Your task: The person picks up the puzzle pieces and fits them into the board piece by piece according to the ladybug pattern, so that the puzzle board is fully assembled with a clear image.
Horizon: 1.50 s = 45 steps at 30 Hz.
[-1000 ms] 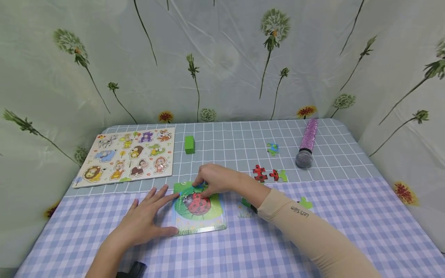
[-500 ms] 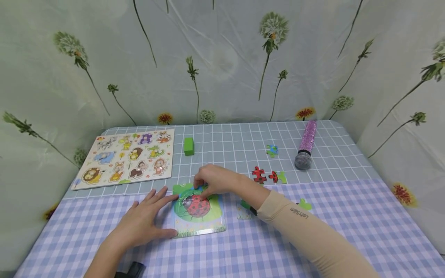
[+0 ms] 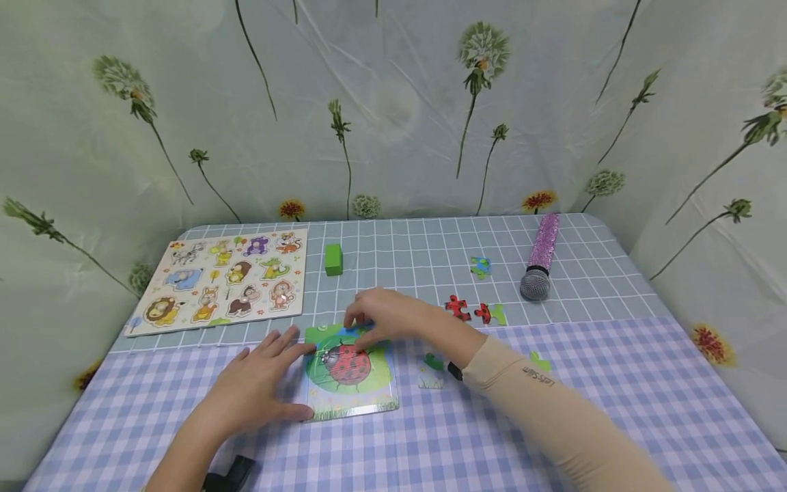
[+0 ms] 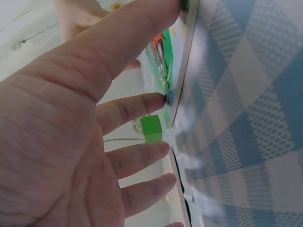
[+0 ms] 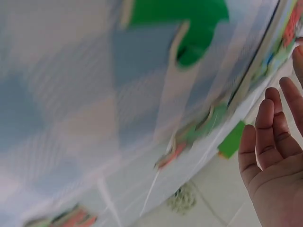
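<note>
A square ladybug jigsaw puzzle [image 3: 350, 383] lies in its board on the checked cloth, in the middle of the head view. Along its left edge is my left hand [image 3: 258, 383], fingers spread, with thumb and index fingertips right at the rim. The left wrist view shows that index fingertip [image 4: 158, 99] against the board's side. My right hand [image 3: 390, 316] is over the puzzle's upper right part, its thumb and index finger apart above the ladybug. Its fingers [image 5: 267, 137] are loosely bent in the right wrist view, with nothing seen between them.
Right of the puzzle lie a green-and-grass puzzle piece [image 3: 432, 379], a red spotted piece [image 3: 458, 307], a red-and-green piece [image 3: 490, 313] and a blue-green piece [image 3: 481, 266]. A microphone [image 3: 536, 281] lies behind them. A green block [image 3: 334, 260] and an animal puzzle board [image 3: 224, 280] are at back left.
My right hand has eased slightly up and right off the puzzle, its forearm shifting right and uncovering more of the green-and-grass piece. The left hand stays at the board's edge.
</note>
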Motion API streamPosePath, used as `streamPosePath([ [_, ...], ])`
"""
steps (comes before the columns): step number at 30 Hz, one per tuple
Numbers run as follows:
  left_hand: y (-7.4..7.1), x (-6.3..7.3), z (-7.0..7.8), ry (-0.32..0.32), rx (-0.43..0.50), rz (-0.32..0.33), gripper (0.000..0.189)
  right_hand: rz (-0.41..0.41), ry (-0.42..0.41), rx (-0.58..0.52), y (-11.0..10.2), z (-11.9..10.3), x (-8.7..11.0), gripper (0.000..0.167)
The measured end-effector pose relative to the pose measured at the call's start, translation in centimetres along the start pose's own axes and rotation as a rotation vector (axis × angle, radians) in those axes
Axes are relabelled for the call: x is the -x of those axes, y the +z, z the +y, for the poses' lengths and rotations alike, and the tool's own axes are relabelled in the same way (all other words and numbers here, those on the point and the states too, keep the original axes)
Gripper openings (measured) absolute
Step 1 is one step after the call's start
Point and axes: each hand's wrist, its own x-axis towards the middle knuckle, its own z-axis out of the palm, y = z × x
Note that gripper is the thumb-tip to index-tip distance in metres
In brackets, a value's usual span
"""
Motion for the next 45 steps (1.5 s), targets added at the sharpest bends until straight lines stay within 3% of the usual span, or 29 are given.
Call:
streamPosePath([
  [8, -0.6, -0.2, 0.7, 0.049, -0.029, 0.006, 0.096, 0.053, 0.061, -0.015, -2.8, 2.2, 2.6, 0.029],
  [14, -0.5, -1.2, 1.6, 0.103, -0.051, -0.013, 0.095, 0.087, 0.128, -0.031, -4.2, 4.1, 4.5, 0.029],
  [29, -0.1, -1.5, 1.4, 0.1, 0.007, -0.025, 0.091, 0.191, 0.247, -0.065, -6.2, 6.8, 8.0, 0.028],
  [36, 0.1, -1.7, 1.4, 0.075, 0.041, -0.038, 0.091, 0.286, 0.383, -0.06, -7.3, 9.6, 9.8, 0.035],
  [45, 0.2, -1.7, 1.4, 0.055, 0.046, -0.038, 0.091, 0.26, 0.53, -0.078, -7.6, 12.9, 11.9, 0.044],
])
